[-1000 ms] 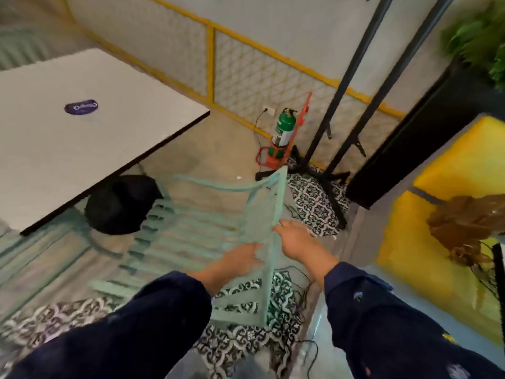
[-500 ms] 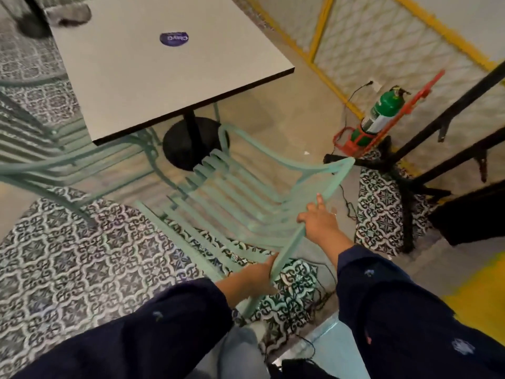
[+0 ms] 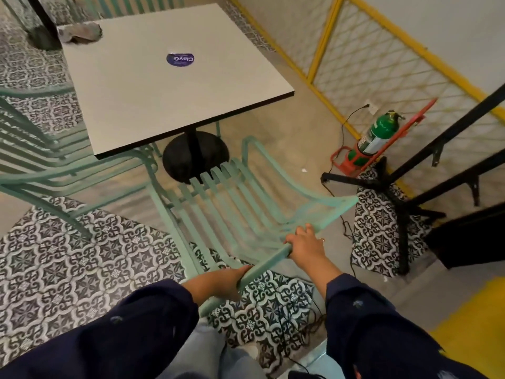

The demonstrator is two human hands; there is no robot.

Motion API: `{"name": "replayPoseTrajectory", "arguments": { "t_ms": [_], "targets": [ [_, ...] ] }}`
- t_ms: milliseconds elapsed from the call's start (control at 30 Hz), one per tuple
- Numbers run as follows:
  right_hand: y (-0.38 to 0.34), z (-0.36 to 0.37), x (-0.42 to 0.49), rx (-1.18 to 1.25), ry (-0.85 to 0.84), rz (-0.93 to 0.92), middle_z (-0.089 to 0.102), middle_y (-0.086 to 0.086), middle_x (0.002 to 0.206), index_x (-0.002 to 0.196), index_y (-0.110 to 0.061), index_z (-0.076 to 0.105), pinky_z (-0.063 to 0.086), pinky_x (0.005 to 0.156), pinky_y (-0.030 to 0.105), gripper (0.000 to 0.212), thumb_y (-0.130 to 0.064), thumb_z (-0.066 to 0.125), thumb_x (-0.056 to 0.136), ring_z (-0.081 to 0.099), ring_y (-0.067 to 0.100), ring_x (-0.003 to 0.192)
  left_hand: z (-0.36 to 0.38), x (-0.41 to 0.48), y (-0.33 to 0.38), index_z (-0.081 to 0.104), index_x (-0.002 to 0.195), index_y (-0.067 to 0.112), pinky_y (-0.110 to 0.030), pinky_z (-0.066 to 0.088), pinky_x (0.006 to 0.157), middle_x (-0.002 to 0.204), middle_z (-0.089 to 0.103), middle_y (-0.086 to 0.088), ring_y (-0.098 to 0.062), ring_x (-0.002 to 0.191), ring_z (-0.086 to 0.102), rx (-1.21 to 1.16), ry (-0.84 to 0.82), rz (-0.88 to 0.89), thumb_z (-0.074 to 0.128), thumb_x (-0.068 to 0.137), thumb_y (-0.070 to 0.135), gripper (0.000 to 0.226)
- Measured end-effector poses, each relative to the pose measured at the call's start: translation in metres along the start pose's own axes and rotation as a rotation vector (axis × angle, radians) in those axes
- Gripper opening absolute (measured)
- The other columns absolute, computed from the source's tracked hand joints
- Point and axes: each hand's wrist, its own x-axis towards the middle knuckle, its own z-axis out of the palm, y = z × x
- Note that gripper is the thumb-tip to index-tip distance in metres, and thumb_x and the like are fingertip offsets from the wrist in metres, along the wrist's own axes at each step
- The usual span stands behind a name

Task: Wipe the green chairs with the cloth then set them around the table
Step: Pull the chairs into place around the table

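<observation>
Both hands grasp the top rail of a green slatted chair (image 3: 235, 203) that stands on the near side of the desk (image 3: 153, 86). The left hand (image 3: 226, 280) is curled round the rail's lower end, and the right hand (image 3: 306, 247) is wrapped round it further along, with the fingers over the bar. The front edge of the chair's seat points at the desk's round black pedestal base (image 3: 195, 157) and lies just beside it, while the back rail sits nearest the person. Whether all the chair's legs touch the floor cannot be told, as its frame is blurred. On the desk's far left corner lies a crumpled grey cloth (image 3: 79, 32), well apart from both hands, and a round purple sticker (image 3: 181, 59) sits near the middle of the top. A second green chair (image 3: 41, 160) stands at the desk's left side, partly under its edge, and a third (image 3: 131, 6) shows beyond the far side. To the right of the desk a green fire extinguisher (image 3: 378, 135) leans in a red stand (image 3: 344, 160) against a yellow-framed lattice fence (image 3: 363, 58), next to a black metal frame (image 3: 396, 192). Patterned tiles (image 3: 68, 258) cover the floor on the desk's near left side.
</observation>
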Motion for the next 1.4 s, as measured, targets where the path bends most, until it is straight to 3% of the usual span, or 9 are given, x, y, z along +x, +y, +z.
{"name": "replayPoseTrajectory", "arguments": {
  "t_ms": [100,200,400,567,633,700,833,1000,1400],
  "targets": [
    [-0.020,-0.005,0.011,-0.060,-0.009,-0.001,0.039,0.006,0.138,0.116,-0.038,0.057,0.002,0.109,0.070,0.029,-0.027,0.055,0.090,0.011,0.038,0.141,-0.015,-0.001,-0.020,0.016,0.145,0.038,-0.041,0.049,0.091,0.117,0.062,-0.007,-0.027,0.103,0.060,-0.053,0.069,-0.022,0.060,0.078,0.007,0.086],
    [-0.037,-0.013,0.023,-0.068,-0.032,0.025,0.037,0.008,0.142,0.119,-0.042,0.055,-0.007,0.108,0.070,0.039,-0.015,0.047,0.092,0.007,0.040,0.142,-0.033,-0.002,-0.033,0.018,0.145,0.038,-0.040,0.049,0.091,0.121,0.060,-0.009,-0.029,0.106,0.060,-0.065,0.083,-0.032,0.058,0.078,0.003,0.085],
    [-0.057,-0.029,0.054,-0.116,-0.041,0.048,0.041,0.005,0.138,0.117,-0.044,0.055,-0.008,0.108,0.069,0.046,-0.009,0.048,0.089,0.016,0.039,0.138,-0.066,0.010,-0.052,0.023,0.143,0.037,-0.039,0.051,0.093,0.121,0.060,-0.009,-0.027,0.104,0.059,-0.042,0.140,-0.026,0.051,0.078,0.001,0.080],
    [-0.068,-0.044,0.073,-0.108,-0.027,0.017,0.049,0.001,0.130,0.112,-0.042,0.061,-0.001,0.108,0.068,0.041,-0.009,0.049,0.090,0.028,0.037,0.130,-0.090,0.018,-0.065,0.027,0.142,0.038,-0.034,0.053,0.081,0.120,0.060,-0.008,-0.023,0.095,0.060,-0.097,0.091,-0.052,0.052,0.078,-0.002,0.079],
    [-0.071,-0.050,0.082,-0.114,-0.017,0.007,0.050,0.000,0.128,0.113,-0.040,0.062,-0.004,0.106,0.070,0.041,-0.009,0.049,0.090,0.028,0.038,0.131,-0.102,0.023,-0.072,0.026,0.142,0.039,-0.034,0.054,0.079,0.120,0.060,-0.007,-0.021,0.092,0.060,-0.088,0.074,-0.060,0.052,0.080,-0.001,0.078],
    [-0.072,-0.056,0.093,-0.104,-0.019,-0.001,0.050,0.001,0.127,0.114,-0.040,0.061,-0.005,0.104,0.073,0.044,-0.006,0.048,0.089,0.027,0.039,0.132,-0.114,0.027,-0.069,0.026,0.144,0.036,-0.036,0.053,0.088,0.122,0.060,-0.006,-0.023,0.099,0.061,-0.066,0.109,-0.084,0.051,0.082,0.001,0.076],
    [-0.071,-0.080,0.123,-0.126,-0.068,-0.046,0.047,0.004,0.130,0.117,-0.036,0.059,0.002,0.105,0.072,0.049,0.002,0.045,0.089,0.024,0.039,0.134,-0.135,0.038,-0.063,0.028,0.143,0.035,-0.036,0.046,0.096,0.127,0.059,-0.006,-0.027,0.112,0.058,-0.080,0.151,-0.130,0.051,0.083,0.005,0.071],
    [-0.079,-0.104,0.154,-0.226,-0.092,-0.065,0.043,0.002,0.132,0.116,-0.040,0.057,-0.010,0.096,0.081,0.052,0.002,0.049,0.086,0.025,0.037,0.132,-0.154,0.056,-0.071,0.031,0.139,0.046,-0.031,0.048,0.089,0.124,0.062,0.000,-0.021,0.107,0.061,-0.116,0.218,-0.183,0.050,0.079,0.005,0.074],
    [-0.128,-0.129,0.212,-0.318,-0.100,-0.084,0.038,0.006,0.134,0.119,-0.037,0.054,-0.009,0.094,0.083,0.049,0.000,0.050,0.087,0.025,0.039,0.130,-0.207,0.068,-0.109,0.036,0.137,0.046,-0.032,0.046,0.091,0.121,0.064,0.000,-0.023,0.108,0.061,-0.091,0.350,-0.308,0.044,0.079,0.002,0.073]
  ]
}}
